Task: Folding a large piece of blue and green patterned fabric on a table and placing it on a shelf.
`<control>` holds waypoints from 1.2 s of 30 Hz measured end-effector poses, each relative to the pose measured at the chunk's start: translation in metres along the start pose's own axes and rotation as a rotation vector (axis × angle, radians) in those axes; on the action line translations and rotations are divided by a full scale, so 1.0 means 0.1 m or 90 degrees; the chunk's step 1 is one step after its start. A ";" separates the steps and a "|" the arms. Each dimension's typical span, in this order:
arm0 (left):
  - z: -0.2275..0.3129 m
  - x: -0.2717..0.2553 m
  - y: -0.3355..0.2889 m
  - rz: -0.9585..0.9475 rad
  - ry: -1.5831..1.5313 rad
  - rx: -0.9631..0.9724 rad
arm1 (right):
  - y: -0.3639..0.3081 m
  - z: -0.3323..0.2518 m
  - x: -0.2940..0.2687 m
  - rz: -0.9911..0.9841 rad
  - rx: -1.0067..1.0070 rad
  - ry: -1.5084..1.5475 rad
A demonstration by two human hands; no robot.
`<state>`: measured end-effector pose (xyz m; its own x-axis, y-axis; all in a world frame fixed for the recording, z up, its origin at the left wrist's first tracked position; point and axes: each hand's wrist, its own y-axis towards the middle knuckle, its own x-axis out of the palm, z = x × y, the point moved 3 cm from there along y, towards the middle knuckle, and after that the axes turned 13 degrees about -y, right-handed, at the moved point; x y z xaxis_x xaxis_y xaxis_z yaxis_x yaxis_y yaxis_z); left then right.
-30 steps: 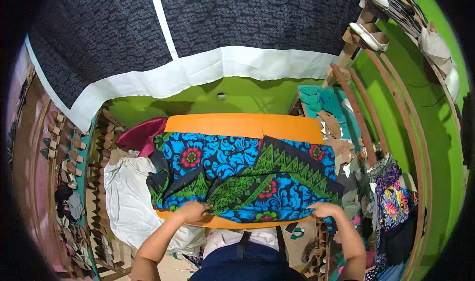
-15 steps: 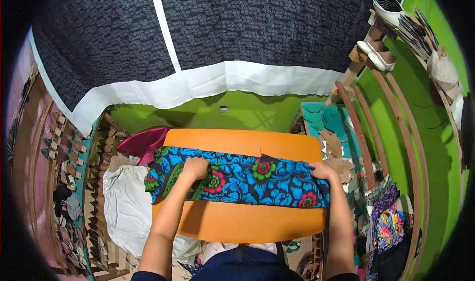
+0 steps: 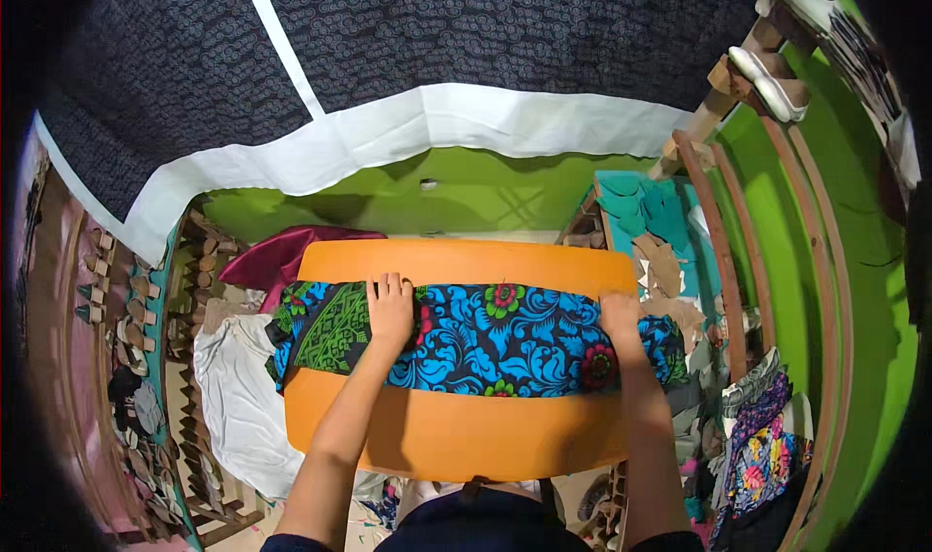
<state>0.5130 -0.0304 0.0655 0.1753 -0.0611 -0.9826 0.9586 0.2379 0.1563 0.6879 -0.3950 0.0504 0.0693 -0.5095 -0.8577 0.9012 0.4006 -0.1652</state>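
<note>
A folded strip of patterned cloth (image 3: 495, 343), blue and black with green and red flowers, lies lengthwise across an orange tabletop (image 3: 476, 435). Its two ends hang past the table's sides. On the cloth's left part rests my left hand (image 3: 390, 309), fingers stretched out and apart near the far edge. Toward the right end, my right hand (image 3: 619, 316) has its fingers closed at the cloth's far edge, gripping it; the fingertips are partly hidden.
White cloth (image 3: 243, 397) and maroon fabric (image 3: 282, 258) lie left of the table. Shoe racks (image 3: 136, 309) line the left. At right stand a teal table (image 3: 621, 198) with cut pieces, wooden rails (image 3: 714, 251) and a bundle of floral fabric (image 3: 762, 450). A dark curtain (image 3: 485, 37) hangs ahead.
My left hand has opened from a fist and lies on the cloth. My right hand has moved left from the cloth's end, which now spreads further right. The view has shifted slightly.
</note>
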 end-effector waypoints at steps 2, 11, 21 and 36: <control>0.07 0.00 -0.06 0.028 -0.005 -0.006 | -0.03 0.05 -0.18 0.186 -0.084 -0.059; 1.11 -0.15 -0.36 -0.063 -0.268 0.160 | -0.62 0.16 -0.56 0.372 -0.091 0.049; 1.21 0.21 -0.57 -0.109 -0.279 0.178 | -0.98 0.70 0.40 0.222 0.009 0.140; 1.20 0.31 -0.58 -0.100 -0.307 0.103 | -1.30 -1.46 -0.62 0.207 -0.338 0.346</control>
<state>0.4893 -0.1622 0.0383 0.0734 -0.5315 -0.8439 0.9973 0.0392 0.0620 0.5042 -0.3045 0.0535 -0.0474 0.0789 -0.9958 0.5406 0.8403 0.0409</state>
